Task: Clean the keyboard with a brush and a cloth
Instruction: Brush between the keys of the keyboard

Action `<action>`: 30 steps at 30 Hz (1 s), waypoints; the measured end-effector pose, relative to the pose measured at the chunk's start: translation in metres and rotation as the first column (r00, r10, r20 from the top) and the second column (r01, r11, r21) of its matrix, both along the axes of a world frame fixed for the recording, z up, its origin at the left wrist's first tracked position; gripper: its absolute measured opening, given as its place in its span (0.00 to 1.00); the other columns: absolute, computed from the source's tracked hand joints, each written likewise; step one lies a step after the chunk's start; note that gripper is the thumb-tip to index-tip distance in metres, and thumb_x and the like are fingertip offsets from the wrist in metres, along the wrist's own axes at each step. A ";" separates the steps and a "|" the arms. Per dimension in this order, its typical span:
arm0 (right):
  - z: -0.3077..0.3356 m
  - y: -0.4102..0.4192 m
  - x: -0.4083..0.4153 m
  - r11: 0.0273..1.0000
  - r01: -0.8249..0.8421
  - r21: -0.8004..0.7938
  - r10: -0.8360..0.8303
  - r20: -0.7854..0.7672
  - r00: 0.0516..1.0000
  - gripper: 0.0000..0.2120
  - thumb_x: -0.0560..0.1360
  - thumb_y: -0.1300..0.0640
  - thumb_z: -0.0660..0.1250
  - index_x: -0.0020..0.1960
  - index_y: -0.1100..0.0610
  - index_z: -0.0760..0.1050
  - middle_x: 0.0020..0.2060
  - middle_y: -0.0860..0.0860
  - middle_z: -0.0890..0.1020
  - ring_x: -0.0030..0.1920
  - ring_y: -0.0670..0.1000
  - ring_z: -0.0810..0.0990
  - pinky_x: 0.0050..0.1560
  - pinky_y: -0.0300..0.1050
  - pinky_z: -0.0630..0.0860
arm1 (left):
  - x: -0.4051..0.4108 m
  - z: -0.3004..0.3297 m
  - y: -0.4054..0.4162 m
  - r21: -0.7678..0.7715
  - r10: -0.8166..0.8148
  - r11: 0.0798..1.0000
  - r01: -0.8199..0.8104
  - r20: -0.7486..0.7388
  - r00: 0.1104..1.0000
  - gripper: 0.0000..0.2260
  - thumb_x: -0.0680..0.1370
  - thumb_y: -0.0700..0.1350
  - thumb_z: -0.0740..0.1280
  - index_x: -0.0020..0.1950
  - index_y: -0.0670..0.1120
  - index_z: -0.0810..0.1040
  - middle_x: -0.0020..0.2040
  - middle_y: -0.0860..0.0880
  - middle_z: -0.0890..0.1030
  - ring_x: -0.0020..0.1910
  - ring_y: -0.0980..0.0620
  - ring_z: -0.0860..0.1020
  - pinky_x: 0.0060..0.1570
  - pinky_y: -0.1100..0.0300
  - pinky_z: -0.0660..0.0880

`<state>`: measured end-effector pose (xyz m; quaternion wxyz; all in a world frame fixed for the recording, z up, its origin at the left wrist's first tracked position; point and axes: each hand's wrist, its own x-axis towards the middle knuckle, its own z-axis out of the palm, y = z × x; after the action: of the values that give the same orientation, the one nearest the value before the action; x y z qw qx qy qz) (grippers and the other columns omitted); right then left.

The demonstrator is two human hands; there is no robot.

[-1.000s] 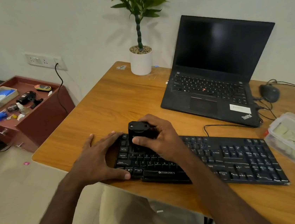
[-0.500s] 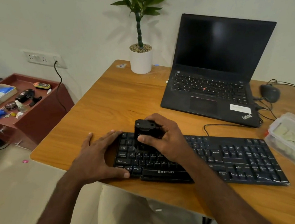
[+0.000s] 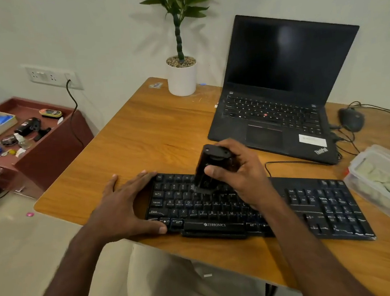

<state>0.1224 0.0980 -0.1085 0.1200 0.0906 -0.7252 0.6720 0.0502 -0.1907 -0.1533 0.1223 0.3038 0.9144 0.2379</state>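
Black keyboard [image 3: 256, 209] lies along the near edge of a wooden tabletop [image 3: 154, 138], seen from the head camera looking down at two bare hands. The left hand [image 3: 125, 204] rests at the keyboard's left end, fingers straight and spread, thumb against the front edge. The right hand [image 3: 238, 174] curls its fingers and thumb around a black brush [image 3: 209, 168], held tilted with its lower end touching the keys near the upper letter rows; that tip is blurred. Behind the keyboard, to the right, an open black laptop [image 3: 278, 94] has a dark screen. A white pot with a green plant [image 3: 182, 76] stands at the far edge. A dark mouse [image 3: 351, 119] with cables sits right of the laptop. A clear plastic container [image 3: 387, 182] sits just beside the keyboard's right end. To the left, a reddish cabinet [image 3: 44, 155] holds small items.
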 end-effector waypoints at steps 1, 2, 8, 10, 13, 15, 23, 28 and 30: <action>-0.003 -0.006 -0.002 0.998 -0.015 0.058 0.016 -0.009 1.000 0.11 0.73 0.63 0.76 0.53 0.57 0.78 0.47 0.53 0.80 0.50 0.56 0.81 0.49 0.50 0.82 | 0.000 0.001 0.000 0.004 0.001 1.000 -0.001 0.000 1.000 0.57 0.54 0.83 0.64 0.79 0.65 0.49 0.81 0.57 0.56 0.76 0.63 0.51 0.77 0.46 0.36; -0.005 -0.012 -0.004 0.994 -0.034 0.104 0.035 -0.011 0.999 0.11 0.73 0.64 0.76 0.53 0.58 0.78 0.46 0.53 0.79 0.48 0.54 0.80 0.48 0.48 0.81 | 0.001 0.002 0.001 0.008 0.004 1.000 -0.004 0.000 1.000 0.57 0.54 0.83 0.64 0.79 0.66 0.49 0.80 0.57 0.56 0.76 0.65 0.50 0.77 0.46 0.35; -0.005 0.020 0.008 0.975 -0.037 0.219 0.021 0.078 0.997 0.13 0.72 0.61 0.77 0.53 0.56 0.79 0.46 0.46 0.81 0.48 0.50 0.81 0.49 0.46 0.80 | 0.001 0.001 0.000 -0.003 0.014 1.000 -0.014 0.006 1.000 0.58 0.54 0.83 0.65 0.79 0.66 0.49 0.80 0.59 0.56 0.76 0.64 0.50 0.77 0.48 0.34; -0.004 0.039 0.019 0.977 -0.035 0.210 0.018 0.082 0.996 0.13 0.71 0.60 0.77 0.54 0.56 0.79 0.46 0.46 0.81 0.49 0.52 0.81 0.49 0.50 0.80 | -0.001 -0.003 -0.001 0.002 0.014 1.000 -0.014 0.003 1.000 0.57 0.54 0.83 0.66 0.78 0.67 0.48 0.80 0.59 0.56 0.79 0.60 0.51 0.77 0.46 0.35; 0.001 0.058 0.031 0.987 -0.008 0.158 -0.004 0.079 0.997 0.13 0.71 0.62 0.76 0.53 0.58 0.79 0.45 0.49 0.81 0.46 0.50 0.82 0.45 0.47 0.81 | -0.001 -0.003 -0.001 -0.001 0.017 1.000 -0.017 0.002 1.000 0.57 0.54 0.83 0.66 0.78 0.67 0.49 0.80 0.59 0.56 0.79 0.59 0.51 0.78 0.46 0.36; 0.003 0.063 0.033 0.993 0.039 0.112 -0.042 0.029 0.999 0.13 0.71 0.62 0.76 0.54 0.61 0.78 0.43 0.47 0.81 0.45 0.48 0.81 0.44 0.44 0.80 | -0.001 -0.003 0.000 0.012 0.021 1.000 -0.021 -0.001 1.000 0.57 0.54 0.83 0.66 0.78 0.67 0.50 0.80 0.59 0.57 0.79 0.60 0.52 0.78 0.46 0.36; -0.009 0.026 0.020 0.979 0.009 0.201 -0.012 0.016 1.000 0.13 0.72 0.61 0.76 0.54 0.56 0.78 0.47 0.47 0.81 0.48 0.50 0.80 0.47 0.44 0.81 | 0.001 0.002 0.002 0.021 0.022 1.000 -0.022 0.010 1.000 0.55 0.53 0.82 0.66 0.76 0.70 0.51 0.78 0.62 0.57 0.75 0.65 0.51 0.77 0.50 0.34; -0.002 0.055 0.029 0.959 0.017 0.283 -0.039 0.073 0.997 0.14 0.71 0.56 0.77 0.54 0.51 0.79 0.47 0.41 0.82 0.49 0.47 0.81 0.49 0.42 0.80 | 0.002 0.003 0.002 0.018 0.018 1.000 -0.018 0.018 1.000 0.57 0.53 0.83 0.65 0.78 0.66 0.51 0.79 0.59 0.57 0.75 0.67 0.50 0.77 0.50 0.34; 0.002 0.070 0.036 0.963 0.009 0.271 -0.037 0.100 0.994 0.15 0.70 0.55 0.77 0.55 0.52 0.79 0.47 0.44 0.82 0.48 0.49 0.82 0.47 0.47 0.82 | 0.002 0.004 0.003 0.017 0.018 1.000 -0.019 0.019 1.000 0.57 0.53 0.83 0.65 0.78 0.67 0.52 0.79 0.59 0.58 0.74 0.67 0.50 0.77 0.50 0.34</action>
<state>0.1588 0.1681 -0.1062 0.0766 0.0625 -0.8163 0.5691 0.0523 -0.1877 -0.1488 0.1263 0.2941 0.9138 0.2499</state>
